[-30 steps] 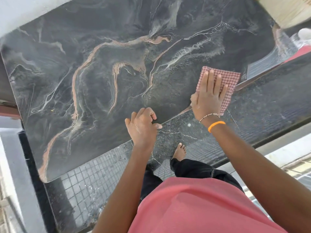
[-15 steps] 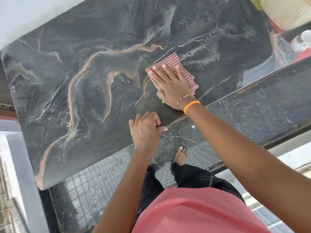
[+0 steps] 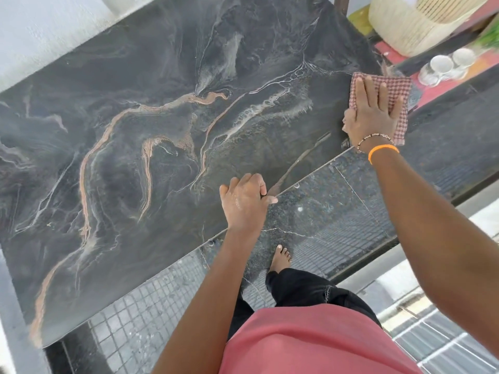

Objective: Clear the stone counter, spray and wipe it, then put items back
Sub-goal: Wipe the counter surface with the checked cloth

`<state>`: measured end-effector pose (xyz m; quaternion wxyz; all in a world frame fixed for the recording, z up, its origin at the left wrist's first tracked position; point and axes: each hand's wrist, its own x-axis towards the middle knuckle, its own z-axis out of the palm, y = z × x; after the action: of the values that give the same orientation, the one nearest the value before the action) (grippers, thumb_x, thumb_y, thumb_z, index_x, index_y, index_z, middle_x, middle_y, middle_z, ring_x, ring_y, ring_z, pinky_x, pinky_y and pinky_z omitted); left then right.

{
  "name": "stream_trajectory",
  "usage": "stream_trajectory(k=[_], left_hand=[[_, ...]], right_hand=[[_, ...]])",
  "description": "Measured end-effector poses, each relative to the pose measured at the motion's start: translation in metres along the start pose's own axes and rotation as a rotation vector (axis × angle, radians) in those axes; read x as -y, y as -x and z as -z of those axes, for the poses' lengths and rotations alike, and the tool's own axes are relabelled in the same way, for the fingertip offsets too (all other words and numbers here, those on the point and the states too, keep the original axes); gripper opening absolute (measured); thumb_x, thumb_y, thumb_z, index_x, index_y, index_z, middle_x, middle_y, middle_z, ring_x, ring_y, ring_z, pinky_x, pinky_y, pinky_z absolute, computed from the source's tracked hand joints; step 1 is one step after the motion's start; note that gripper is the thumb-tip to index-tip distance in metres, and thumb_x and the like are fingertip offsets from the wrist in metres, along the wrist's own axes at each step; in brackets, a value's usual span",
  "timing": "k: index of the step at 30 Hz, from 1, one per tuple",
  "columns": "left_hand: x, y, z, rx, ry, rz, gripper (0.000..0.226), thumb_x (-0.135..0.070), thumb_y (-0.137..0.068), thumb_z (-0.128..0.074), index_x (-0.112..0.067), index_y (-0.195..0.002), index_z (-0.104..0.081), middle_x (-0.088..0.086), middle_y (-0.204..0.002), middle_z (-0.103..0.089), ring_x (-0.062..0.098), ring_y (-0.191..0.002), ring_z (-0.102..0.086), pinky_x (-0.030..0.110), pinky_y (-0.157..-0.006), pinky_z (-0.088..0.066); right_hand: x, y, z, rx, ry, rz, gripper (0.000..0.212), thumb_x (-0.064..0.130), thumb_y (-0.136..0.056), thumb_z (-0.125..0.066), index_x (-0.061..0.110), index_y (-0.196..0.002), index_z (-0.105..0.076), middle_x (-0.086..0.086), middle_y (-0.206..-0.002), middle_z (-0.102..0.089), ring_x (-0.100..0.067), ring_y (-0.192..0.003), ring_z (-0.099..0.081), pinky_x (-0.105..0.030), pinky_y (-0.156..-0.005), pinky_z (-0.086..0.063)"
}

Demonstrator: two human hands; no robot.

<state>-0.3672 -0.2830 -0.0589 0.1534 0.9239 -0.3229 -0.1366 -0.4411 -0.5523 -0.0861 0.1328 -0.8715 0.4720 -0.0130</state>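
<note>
The left hand (image 3: 244, 202) rests on the near edge of the dark stone worktop (image 3: 151, 147), its grip curled closed and holding nothing. Farther off, the right hand (image 3: 371, 116) lies flat, fingers spread, pressing a checked cloth (image 3: 393, 89) onto the worktop's right corner.

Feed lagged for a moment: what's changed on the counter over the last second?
The right hand swept the checked cloth from the counter's right edge in to the middle, and now back out to the right edge, pressing it flat throughout. The left hand stayed curled on the front edge of the stone counter. Nothing was let go.
</note>
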Motion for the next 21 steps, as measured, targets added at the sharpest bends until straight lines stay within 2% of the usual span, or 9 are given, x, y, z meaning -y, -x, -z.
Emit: stream_trajectory(k=[2,4,11,14,16,18,21], left_hand=[[0.0,0.001,-0.001,-0.011,0.004,0.006,0.033,-0.045,-0.068,-0.073,-0.018,-0.073,-0.053,-0.01,-0.075,-0.056,0.015,-0.075,-0.045,0.027,-0.07,-0.017],[-0.002,0.003,-0.001,-0.021,0.006,0.016,0.034,-0.045,-0.068,-0.072,-0.018,-0.073,-0.052,-0.009,-0.076,-0.059,0.015,-0.076,-0.045,0.027,-0.072,-0.018],[-0.01,0.006,-0.001,-0.035,-0.086,0.006,0.035,-0.034,-0.073,-0.074,-0.02,-0.071,-0.042,-0.004,-0.081,-0.061,0.019,-0.077,-0.045,0.029,-0.071,-0.02],[-0.011,0.009,-0.001,-0.036,-0.103,-0.008,0.039,-0.031,-0.072,-0.076,-0.02,-0.069,-0.038,-0.002,-0.079,-0.06,0.023,-0.079,-0.05,0.031,-0.071,-0.021],[-0.012,0.01,-0.001,-0.012,-0.109,-0.025,0.042,-0.034,-0.069,-0.077,-0.02,-0.069,-0.037,-0.003,-0.078,-0.059,0.023,-0.079,-0.05,0.031,-0.071,-0.022],[-0.017,0.008,-0.004,0.007,-0.102,-0.05,0.044,-0.038,-0.068,-0.078,-0.02,-0.068,-0.037,-0.006,-0.074,-0.054,0.021,-0.075,-0.047,0.03,-0.07,-0.022],[-0.033,-0.003,-0.008,0.034,-0.055,-0.104,0.044,-0.039,-0.067,-0.077,-0.02,-0.067,-0.037,-0.01,-0.07,-0.045,0.016,-0.07,-0.04,0.029,-0.068,-0.019]], right_hand=[[0.016,0.016,-0.006,-0.004,-0.033,-0.086,0.066,0.027,-0.091,-0.037,0.02,-0.151,-0.01,0.0,-0.16,-0.01,-0.031,-0.147,-0.006,-0.058,-0.116,0.002],[0.038,0.035,-0.013,0.016,-0.018,-0.067,0.068,0.028,-0.091,-0.036,0.018,-0.151,-0.007,-0.002,-0.161,-0.007,-0.033,-0.147,-0.004,-0.059,-0.115,0.002],[0.101,0.097,-0.04,0.139,0.062,0.426,0.068,0.028,-0.092,-0.036,0.023,-0.151,-0.001,0.002,-0.161,-0.004,-0.028,-0.148,-0.002,-0.052,-0.117,0.003],[0.086,0.107,-0.039,0.184,0.111,0.685,0.065,0.029,-0.093,-0.035,0.026,-0.151,-0.004,0.005,-0.16,-0.007,-0.025,-0.148,-0.004,-0.049,-0.117,0.003],[0.065,0.11,-0.035,0.194,0.137,0.77,0.064,0.03,-0.093,-0.035,0.028,-0.15,-0.008,0.007,-0.16,-0.011,-0.023,-0.148,-0.008,-0.046,-0.118,0.0],[0.045,0.109,-0.03,0.177,0.158,0.757,0.062,0.03,-0.091,-0.033,0.03,-0.15,-0.013,0.009,-0.159,-0.016,-0.021,-0.147,-0.013,-0.045,-0.118,-0.003],[0.023,0.093,-0.019,0.136,0.157,0.614,0.063,0.03,-0.086,-0.027,0.031,-0.148,-0.021,0.009,-0.157,-0.022,-0.022,-0.145,-0.021,-0.046,-0.118,-0.01]])
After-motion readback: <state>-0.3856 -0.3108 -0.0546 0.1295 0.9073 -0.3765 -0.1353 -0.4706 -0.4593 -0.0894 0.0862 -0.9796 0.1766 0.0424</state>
